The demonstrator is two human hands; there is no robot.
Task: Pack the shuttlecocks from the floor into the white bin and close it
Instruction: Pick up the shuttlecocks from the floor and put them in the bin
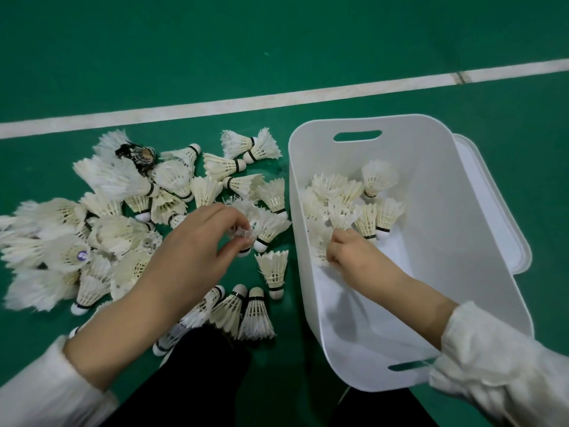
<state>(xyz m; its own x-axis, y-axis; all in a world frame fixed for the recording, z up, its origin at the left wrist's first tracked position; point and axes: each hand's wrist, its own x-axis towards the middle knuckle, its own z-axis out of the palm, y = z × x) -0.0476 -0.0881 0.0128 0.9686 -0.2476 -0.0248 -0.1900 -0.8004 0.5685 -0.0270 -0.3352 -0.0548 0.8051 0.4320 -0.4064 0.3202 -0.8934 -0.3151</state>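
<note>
1. Left hand (197, 241) is over the pile on the floor, fingers pinched together on the feathers of one shuttlecock (246, 238) at the pile's right edge.
2. Right hand (354, 254) is down inside the white bin (446, 229), fingers curled into the shuttlecocks in the bin (348, 201); whether it grips one I cannot tell.
3. That batch is bunched in the bin's far left part, most with feathers up, and the near part of the bin floor shows bare.
4. On the green floor (277, 41), the loose pile of shuttlecocks (123, 217) sprawls left of the bin, lying every which way.
5. One dark shuttlecock (137, 154) sits at the pile's far edge.
6. Just behind the bin's right side lies a white lid (498, 217), partly hidden by the bin wall, so the bin stands open.
7. A white court line (215, 106) runs across the floor beyond the pile and the bin.
8. Both forearms show pale sleeves (492, 365) pushed back from the wrists.
</note>
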